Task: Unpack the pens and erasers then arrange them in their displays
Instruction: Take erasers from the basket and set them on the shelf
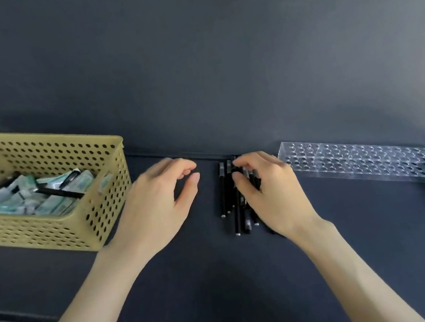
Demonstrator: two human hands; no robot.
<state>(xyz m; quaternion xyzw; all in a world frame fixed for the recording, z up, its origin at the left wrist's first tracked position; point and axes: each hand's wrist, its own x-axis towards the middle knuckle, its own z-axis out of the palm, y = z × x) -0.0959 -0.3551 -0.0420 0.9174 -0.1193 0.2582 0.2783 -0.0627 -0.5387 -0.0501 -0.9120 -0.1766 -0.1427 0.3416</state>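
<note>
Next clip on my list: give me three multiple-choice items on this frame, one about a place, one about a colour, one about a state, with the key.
1. Where is the clear acrylic pen rack relative to the loose black pens?
A) to their right
B) to their left
C) in front of them, nearer the person

2. What colour is the perforated basket?
A) red
B) yellow
C) white

3. How full is the pen rack?
A) full
B) half full
C) empty

Key: 1 A, the rack lies right of the pens. 2 B, its walls are yellow. 3 C, no pen stands in any hole.
</note>
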